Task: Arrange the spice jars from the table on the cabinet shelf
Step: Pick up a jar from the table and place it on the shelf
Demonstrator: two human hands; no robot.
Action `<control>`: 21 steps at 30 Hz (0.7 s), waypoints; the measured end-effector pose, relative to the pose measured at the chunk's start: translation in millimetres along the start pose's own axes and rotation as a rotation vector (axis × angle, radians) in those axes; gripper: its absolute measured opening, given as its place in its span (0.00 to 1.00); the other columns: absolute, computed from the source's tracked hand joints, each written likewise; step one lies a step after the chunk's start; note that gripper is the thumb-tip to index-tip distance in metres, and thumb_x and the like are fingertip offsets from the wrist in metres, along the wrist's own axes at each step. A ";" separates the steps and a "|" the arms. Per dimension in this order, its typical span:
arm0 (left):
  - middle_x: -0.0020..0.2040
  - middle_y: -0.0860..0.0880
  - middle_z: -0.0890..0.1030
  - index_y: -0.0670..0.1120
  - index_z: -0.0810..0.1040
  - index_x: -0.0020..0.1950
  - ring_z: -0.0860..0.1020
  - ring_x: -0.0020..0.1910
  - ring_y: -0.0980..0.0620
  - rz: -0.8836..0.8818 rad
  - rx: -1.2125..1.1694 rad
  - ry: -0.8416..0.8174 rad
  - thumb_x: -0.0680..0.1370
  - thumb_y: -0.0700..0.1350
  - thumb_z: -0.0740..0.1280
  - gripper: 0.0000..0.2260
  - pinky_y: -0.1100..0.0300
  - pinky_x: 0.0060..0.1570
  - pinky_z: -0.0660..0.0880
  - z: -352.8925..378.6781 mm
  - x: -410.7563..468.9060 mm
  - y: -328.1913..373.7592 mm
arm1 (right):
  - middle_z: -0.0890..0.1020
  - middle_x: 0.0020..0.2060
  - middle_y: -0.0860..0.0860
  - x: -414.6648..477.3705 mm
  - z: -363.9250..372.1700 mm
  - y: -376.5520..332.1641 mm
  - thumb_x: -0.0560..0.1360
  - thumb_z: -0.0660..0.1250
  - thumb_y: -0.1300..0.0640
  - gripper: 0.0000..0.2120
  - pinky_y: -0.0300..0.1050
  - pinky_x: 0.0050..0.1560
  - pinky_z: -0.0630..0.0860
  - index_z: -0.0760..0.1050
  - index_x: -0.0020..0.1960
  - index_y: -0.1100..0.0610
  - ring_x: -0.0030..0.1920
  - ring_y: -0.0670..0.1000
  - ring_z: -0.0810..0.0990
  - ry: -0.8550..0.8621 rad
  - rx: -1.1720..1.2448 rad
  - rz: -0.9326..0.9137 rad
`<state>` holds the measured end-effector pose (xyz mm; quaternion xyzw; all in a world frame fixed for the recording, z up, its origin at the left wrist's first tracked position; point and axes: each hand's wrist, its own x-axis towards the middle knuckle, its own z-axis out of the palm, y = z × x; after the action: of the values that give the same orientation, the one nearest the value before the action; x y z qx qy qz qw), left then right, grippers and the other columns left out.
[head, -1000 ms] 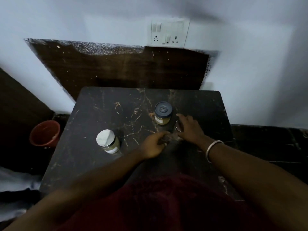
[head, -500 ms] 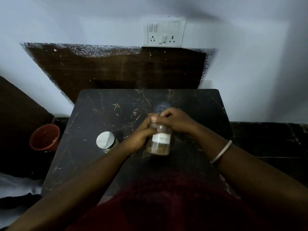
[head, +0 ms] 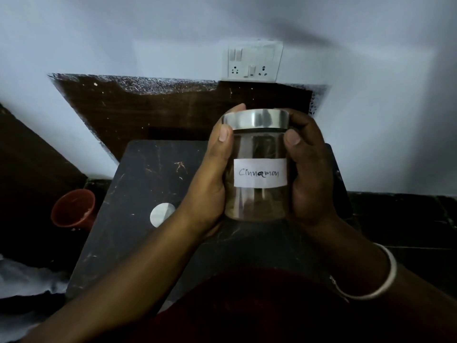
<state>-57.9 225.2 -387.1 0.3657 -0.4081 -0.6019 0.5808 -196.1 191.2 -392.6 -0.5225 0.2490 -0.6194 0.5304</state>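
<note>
I hold a clear glass jar [head: 257, 154] with a shiny metal lid upright and close to the camera, above the dark marble table [head: 138, 194]. Its white label reads "Cinnamon" and brown spice fills its lower part. My left hand [head: 210, 181] wraps its left side and my right hand [head: 309, 174] wraps its right side, thumbs near the lid. A second jar with a white lid [head: 162, 214] stands on the table to the left, partly behind my left forearm. The blue-lidded jar seen earlier is hidden behind the held jar.
A dark wooden board [head: 173, 112] leans against the white wall behind the table, under a switch and socket plate [head: 252, 63]. A reddish-brown pot [head: 73, 209] sits on the floor to the left. A dark ledge [head: 400, 219] runs to the right.
Both hands have lifted the cinnamon jar off the table and brought it up toward the camera, with its label turned to face me. The white-lidded jar has stayed in place.
</note>
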 end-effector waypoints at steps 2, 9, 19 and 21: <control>0.74 0.39 0.74 0.51 0.65 0.79 0.73 0.73 0.37 -0.003 -0.003 -0.001 0.78 0.66 0.65 0.33 0.36 0.71 0.72 4.1 -1.7 4.4 | 0.84 0.51 0.47 -1.2 1.7 -4.6 0.79 0.61 0.53 0.18 0.41 0.48 0.81 0.70 0.65 0.61 0.51 0.48 0.84 0.013 -0.002 -0.007; 0.74 0.38 0.74 0.48 0.64 0.80 0.74 0.73 0.37 -0.005 -0.014 -0.045 0.72 0.68 0.70 0.43 0.36 0.72 0.71 6.9 -1.9 9.5 | 0.83 0.50 0.49 -2.6 6.0 -12.7 0.78 0.61 0.53 0.21 0.41 0.46 0.81 0.70 0.66 0.64 0.50 0.48 0.84 0.042 -0.003 -0.007; 0.72 0.36 0.76 0.44 0.65 0.79 0.75 0.71 0.35 -0.048 -0.031 -0.036 0.78 0.62 0.59 0.34 0.37 0.71 0.72 7.5 -1.0 9.1 | 0.81 0.52 0.56 -2.4 11.1 -16.6 0.77 0.62 0.52 0.19 0.44 0.47 0.81 0.72 0.63 0.61 0.51 0.53 0.83 0.078 0.027 0.018; 0.73 0.35 0.75 0.44 0.65 0.79 0.73 0.72 0.34 -0.059 -0.040 -0.029 0.79 0.61 0.58 0.33 0.35 0.72 0.71 7.3 -0.9 8.5 | 0.82 0.51 0.55 -2.9 11.7 -17.4 0.77 0.62 0.51 0.18 0.44 0.46 0.81 0.72 0.63 0.60 0.50 0.53 0.83 0.084 0.024 0.024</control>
<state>-61.1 226.6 -376.4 0.3573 -0.3934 -0.6320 0.5640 -192.6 202.2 -374.8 -0.4865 0.2700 -0.6374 0.5330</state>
